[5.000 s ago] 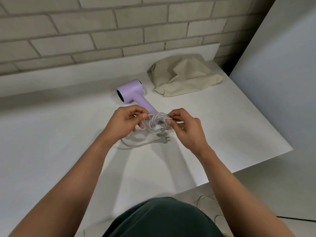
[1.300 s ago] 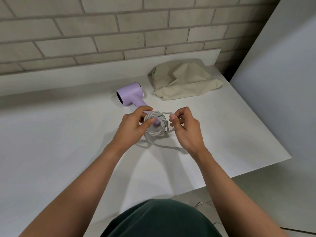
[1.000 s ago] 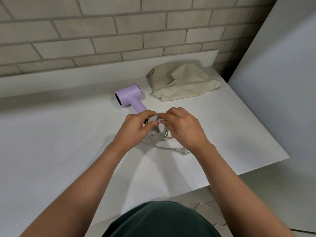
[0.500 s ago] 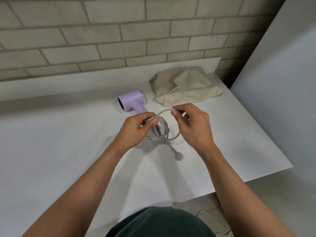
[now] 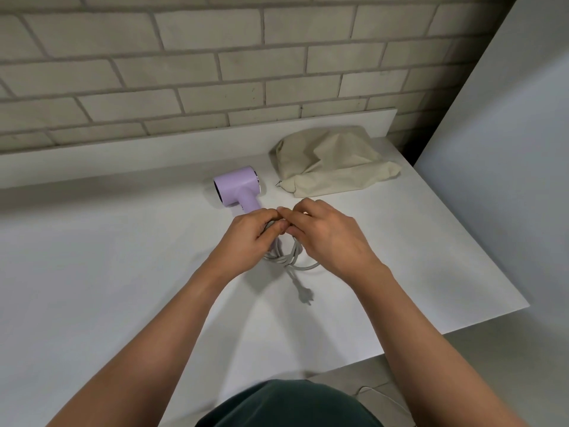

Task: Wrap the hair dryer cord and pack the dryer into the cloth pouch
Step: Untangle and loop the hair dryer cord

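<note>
A lilac hair dryer (image 5: 237,188) lies on the white table (image 5: 107,272), nozzle toward the left, its handle running down under my hands. The grey cord (image 5: 289,257) is coiled in several loops around the handle's lower end; a short tail ends in the plug (image 5: 306,295), which rests on the table. My left hand (image 5: 249,238) grips the coil and handle. My right hand (image 5: 326,235) closes over the coil's top, fingertips meeting the left hand's. The beige cloth pouch (image 5: 332,163) lies crumpled behind the hands, at the back right.
A brick wall (image 5: 215,66) with a low white ledge runs along the table's back. A grey panel (image 5: 508,149) stands at the right beyond the table's edge. The table's right front corner (image 5: 523,303) is near my right arm.
My right hand carried a wide loop of cord over the top of the coil and came down onto it, meeting my left hand. The loose tail has grown shorter.
</note>
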`<state>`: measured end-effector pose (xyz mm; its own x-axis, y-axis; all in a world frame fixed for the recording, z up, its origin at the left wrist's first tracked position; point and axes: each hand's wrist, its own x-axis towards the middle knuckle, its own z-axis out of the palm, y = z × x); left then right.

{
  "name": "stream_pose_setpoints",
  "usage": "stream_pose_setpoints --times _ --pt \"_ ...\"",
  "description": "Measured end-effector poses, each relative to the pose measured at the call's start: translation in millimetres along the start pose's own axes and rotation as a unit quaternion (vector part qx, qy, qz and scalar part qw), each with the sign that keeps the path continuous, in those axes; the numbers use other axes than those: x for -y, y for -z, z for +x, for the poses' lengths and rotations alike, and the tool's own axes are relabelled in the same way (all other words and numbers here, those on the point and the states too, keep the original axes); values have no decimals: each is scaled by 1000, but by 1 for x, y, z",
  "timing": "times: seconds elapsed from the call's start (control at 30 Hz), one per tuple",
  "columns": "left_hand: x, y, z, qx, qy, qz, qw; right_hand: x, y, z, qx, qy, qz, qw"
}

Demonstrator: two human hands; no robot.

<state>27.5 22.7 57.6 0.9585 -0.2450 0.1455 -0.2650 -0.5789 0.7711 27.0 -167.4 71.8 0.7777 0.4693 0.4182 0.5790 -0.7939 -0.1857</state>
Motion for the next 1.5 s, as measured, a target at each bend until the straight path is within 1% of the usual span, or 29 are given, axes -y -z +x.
stream_pose_setpoints --times 0.1,0.2,0.27,0.37,0.43,0.47,0.53,0.6,0.67,0.73,0.8,0.9,0.97,1.03,1.23,1.37,1.43,1.5 --pt "-2 0 -4 -2 19 -33 999 -4 1 3 -25 -8 10 1000" --pt "-5 -5 -6 16 74 -108 991 -9 0 5 -43 -29 -3 999" --pt "-6 -6 -7 36 84 -140 986 -11 0 5 -63 -52 1 997" --pt "1 -7 -8 48 52 -86 994 -14 8 5 -132 -108 53 984" --pt "5 -9 -8 24 44 -83 995 -17 14 5 -172 -130 90 972" --pt "5 -10 -8 10 44 -91 995 -18 17 5 -177 -138 108 968" --pt "5 -10 -7 -6 43 -98 994 -19 21 5 -171 -157 140 962" --pt "4 -8 -7 -6 52 -106 993 -22 23 4 -155 -180 159 958" --pt "4 -7 -8 -1 64 -115 991 -26 23 3 -120 -201 159 959" --pt "7 -6 -8 6 72 -115 991 -29 24 1 -66 -216 125 966" --pt "9 -7 -10 16 75 -112 991 -26 25 -2 -37 -193 56 979" --pt "9 -7 -10 30 67 -100 992 -15 26 0 -16 -72 25 997" --pt "7 -7 -9 32 61 -91 993 -8 20 3 12 8 3 1000" --pt "5 -7 -9 31 57 -90 994 -5 11 6 14 48 -22 999" --pt "5 -4 -11 38 54 -95 993 -4 11 8 -14 10 -15 1000" --pt "5 -4 -14 51 42 -56 996 -3 14 8 -55 -31 -25 998" --pt "6 -3 -14 32 27 -56 998 -4 16 7 -62 -54 -11 997" --pt "7 -1 -15 6 15 -57 998 -5 17 6 -73 -80 29 994"
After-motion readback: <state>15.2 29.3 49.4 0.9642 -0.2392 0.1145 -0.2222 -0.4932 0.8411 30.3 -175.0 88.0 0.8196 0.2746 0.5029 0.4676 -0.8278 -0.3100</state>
